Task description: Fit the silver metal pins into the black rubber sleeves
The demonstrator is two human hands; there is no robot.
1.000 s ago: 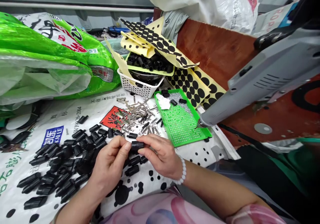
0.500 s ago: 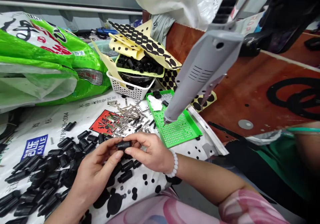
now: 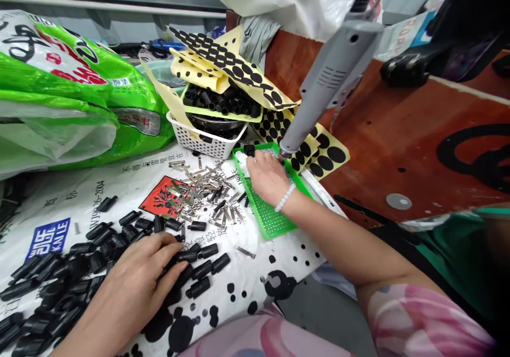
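My left hand (image 3: 147,277) lies at the right side of a heap of black ribbed plastic sleeves (image 3: 75,272). Its thumb and fingers are bent around a black piece, partly hidden among the others. Several loose black sleeves (image 3: 198,287) lie just right of the fingertips. My right hand (image 3: 269,179), with a pale bead bracelet at the wrist, reaches over the far part of a green perforated tray (image 3: 274,221). Its fingers point down near small silvery parts (image 3: 271,149), and the fingertips are hidden. A grey power screwdriver (image 3: 319,94) hangs tilted, its tip beside my right knuckles.
Flat metal clips (image 3: 205,187) are scattered left of the tray. Behind them stands a white basket (image 3: 211,145) topped by a tub of black tubes and yellow sticker sheets (image 3: 235,70). A green bag (image 3: 79,91) fills the back left; a brown board (image 3: 382,150) rises at right.
My hands have parted from the black sleeve they held together. My right hand moved forward into the tray; my left moved back to the heap. The screwdriver sits farther back and right.
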